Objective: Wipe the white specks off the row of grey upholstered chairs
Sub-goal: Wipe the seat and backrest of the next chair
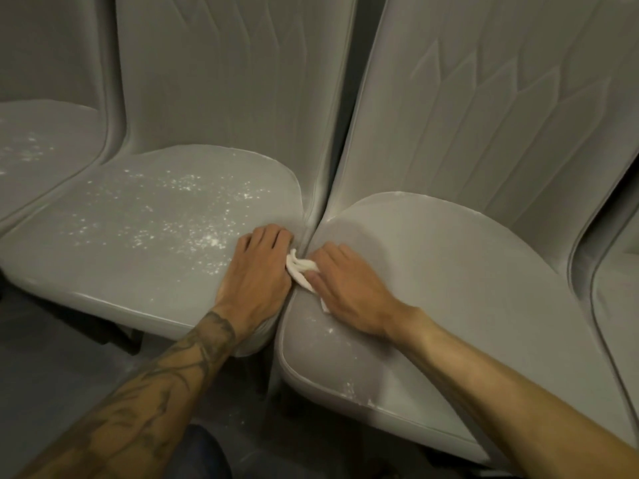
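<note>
- 4 grey upholstered chairs stand side by side: the far-left seat (41, 150) at 9 o'clock in the view, the middle seat (138, 271) left of centre, the right seat (449, 288) right of centre, and a sliver of the far-right chair (619, 305) at 3 o'clock.
- White specks (179, 216) lie thickly scattered across the middle seat, densest toward its 4 o'clock side, just beside the left hand.
- A lighter patch of specks shows on the far-left seat.
- The right seat is mostly plain grey, with a few leftover flecks (352, 388) along its front rim at 7 o'clock.
- The left hand (257, 267) lies flat on the right edge of the middle seat, fingers straight and close together, tips pointing to 12 o'clock at the seam between the 2 seats.
- The right hand (349, 292) lies flat on the left edge of the right seat, fingers straight and slightly spread, pointing to 11 o'clock.
- A crumpled white cloth (300, 269) sits in the gap between the 2 hands, partly under the right hand's palm and thumb and touching the left hand.
- The left forearm (166, 375) bears dark tattoos.
- The right chair's backrest (501, 115) has stitched, pointed vertical panels.
- Dark floor (52, 357) shows at 8 o'clock.
</note>
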Motion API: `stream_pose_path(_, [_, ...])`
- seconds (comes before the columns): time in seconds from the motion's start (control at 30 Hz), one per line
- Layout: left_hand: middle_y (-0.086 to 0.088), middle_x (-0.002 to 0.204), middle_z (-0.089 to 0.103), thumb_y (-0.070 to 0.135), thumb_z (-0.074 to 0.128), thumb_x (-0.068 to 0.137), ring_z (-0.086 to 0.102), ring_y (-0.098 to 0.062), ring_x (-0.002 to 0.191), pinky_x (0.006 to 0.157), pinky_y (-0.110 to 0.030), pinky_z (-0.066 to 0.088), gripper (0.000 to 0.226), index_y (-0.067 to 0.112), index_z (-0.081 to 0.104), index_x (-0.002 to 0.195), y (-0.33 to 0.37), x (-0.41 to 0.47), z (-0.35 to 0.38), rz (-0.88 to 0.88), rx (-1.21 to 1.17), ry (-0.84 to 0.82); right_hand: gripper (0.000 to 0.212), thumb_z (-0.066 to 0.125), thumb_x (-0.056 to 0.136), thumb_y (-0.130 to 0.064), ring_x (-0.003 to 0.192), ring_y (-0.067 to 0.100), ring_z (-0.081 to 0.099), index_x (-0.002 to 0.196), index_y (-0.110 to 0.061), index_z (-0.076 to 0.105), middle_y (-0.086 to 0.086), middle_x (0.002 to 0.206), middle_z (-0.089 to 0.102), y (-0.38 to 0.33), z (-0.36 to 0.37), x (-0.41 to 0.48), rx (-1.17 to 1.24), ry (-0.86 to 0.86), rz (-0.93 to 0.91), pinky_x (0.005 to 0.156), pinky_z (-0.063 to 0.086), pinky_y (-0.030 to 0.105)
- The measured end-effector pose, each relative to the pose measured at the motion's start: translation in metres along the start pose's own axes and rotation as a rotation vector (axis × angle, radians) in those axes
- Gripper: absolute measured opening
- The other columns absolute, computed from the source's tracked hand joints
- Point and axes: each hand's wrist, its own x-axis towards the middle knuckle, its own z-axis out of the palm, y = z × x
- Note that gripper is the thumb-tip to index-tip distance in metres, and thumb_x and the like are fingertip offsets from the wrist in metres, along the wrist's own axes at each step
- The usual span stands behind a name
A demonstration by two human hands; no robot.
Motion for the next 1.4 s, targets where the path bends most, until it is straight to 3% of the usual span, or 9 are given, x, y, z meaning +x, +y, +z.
stream_pose_path(0.1, [-0.013, 0.124, 0.06, 0.013, 0.058, 0.094, 0.056, -0.033, 0.114, 0.099, -0.044, 0.041, 0.032, 0.007, 0.06, 0.125, 0.001, 0.0, -0.002, -0.002, 0.009, -0.019, 0.025, 0.04, 0.107, -0.03, 0.093, 0.029, 0.047, 0.111, -0.011, 0.055, 0.011, 0.107, 0.053, 0.015, -0.009, 0.011, -0.017, -0.014, 0.066, 0.084, 0.037, 0.042])
stream_pose_path(0.2, [-0.013, 0.127, 0.06, 0.014, 0.043, 0.098, 0.055, -0.032, 0.117, 0.103, -0.045, 0.042, 0.035, 0.008, 0.059, 0.128, 0.003, 0.001, -0.003, -0.032, 0.024, -0.009, 0.033, 0.036, 0.108, -0.031, 0.104, 0.034, 0.047, 0.124, -0.008, 0.053, 0.014, 0.12, 0.053, 0.027, -0.016, 0.03, -0.087, -0.001, 0.254, 0.093, 0.038, 0.047])
stream_pose_path(0.33, [-0.012, 0.124, 0.058, 0.014, 0.056, 0.093, 0.054, -0.032, 0.114, 0.099, -0.043, 0.041, 0.032, 0.01, 0.059, 0.124, -0.001, 0.0, -0.001, -0.008, 0.016, -0.031, 0.024, 0.041, 0.107, -0.029, 0.09, 0.028, 0.046, 0.109, -0.01, 0.056, 0.011, 0.105, 0.053, 0.0, -0.006, 0.001, -0.063, 0.053, 0.117, 0.083, 0.039, 0.044])
stream_pose_path(0.43, [-0.013, 0.127, 0.058, 0.012, 0.064, 0.089, 0.053, -0.033, 0.117, 0.1, -0.043, 0.039, 0.037, 0.008, 0.059, 0.126, -0.003, 0.0, -0.003, -0.014, -0.02, -0.049, 0.025, 0.039, 0.106, -0.034, 0.087, 0.023, 0.044, 0.11, -0.014, 0.055, 0.005, 0.102, 0.052, -0.008, -0.009, -0.023, -0.015, -0.013, 0.024, 0.079, 0.037, 0.038])
stream_pose_path(0.63, [-0.011, 0.127, 0.061, 0.019, 0.044, 0.105, 0.055, -0.031, 0.115, 0.1, -0.044, 0.041, 0.025, 0.009, 0.06, 0.122, -0.011, -0.015, -0.014, -0.043, 0.011, 0.043, 0.031, 0.035, 0.108, -0.032, 0.102, 0.032, 0.047, 0.117, -0.009, 0.054, 0.012, 0.117, 0.052, 0.009, -0.018, 0.015, -0.102, -0.025, 0.277, 0.089, 0.038, 0.046])
stream_pose_path(0.87, [-0.009, 0.128, 0.061, 0.029, 0.041, 0.102, 0.055, -0.029, 0.118, 0.099, -0.046, 0.044, 0.032, 0.012, 0.06, 0.121, -0.025, -0.037, -0.011, -0.07, 0.054, 0.109, 0.027, 0.036, 0.105, -0.036, 0.09, 0.025, 0.046, 0.109, -0.015, 0.053, 0.005, 0.105, 0.052, -0.033, -0.006, -0.026, -0.047, -0.057, -0.01, 0.081, 0.04, 0.042])
stream_pose_path(1.07, [-0.006, 0.125, 0.062, 0.028, 0.036, 0.104, 0.056, -0.026, 0.116, 0.099, -0.044, 0.043, 0.031, 0.015, 0.061, 0.118, -0.027, -0.037, -0.007, -0.084, 0.059, 0.153, 0.03, 0.035, 0.108, -0.033, 0.102, 0.029, 0.047, 0.116, -0.011, 0.054, 0.01, 0.117, 0.052, -0.017, -0.014, 0.012, -0.123, -0.054, 0.231, 0.091, 0.039, 0.047])
stream_pose_path(1.27, [-0.007, 0.12, 0.059, 0.022, 0.044, 0.1, 0.054, -0.028, 0.109, 0.09, -0.045, 0.044, 0.02, 0.016, 0.057, 0.115, -0.033, -0.038, -0.001, -0.015, 0.135, 0.193, 0.026, 0.036, 0.106, -0.036, 0.087, 0.018, 0.042, 0.11, -0.017, 0.053, 0.001, 0.104, 0.051, -0.052, -0.011, -0.042, -0.008, -0.096, -0.04, 0.078, 0.04, 0.036])
stream_pose_path(1.4, [-0.006, 0.121, 0.061, 0.024, 0.044, 0.101, 0.055, -0.027, 0.111, 0.092, -0.044, 0.043, 0.021, 0.016, 0.058, 0.115, -0.031, -0.037, 0.0, -0.039, 0.128, 0.189, 0.026, 0.039, 0.107, -0.031, 0.095, 0.027, 0.047, 0.112, -0.011, 0.055, 0.009, 0.109, 0.053, -0.036, -0.018, -0.015, -0.052, -0.097, 0.098, 0.088, 0.039, 0.044])
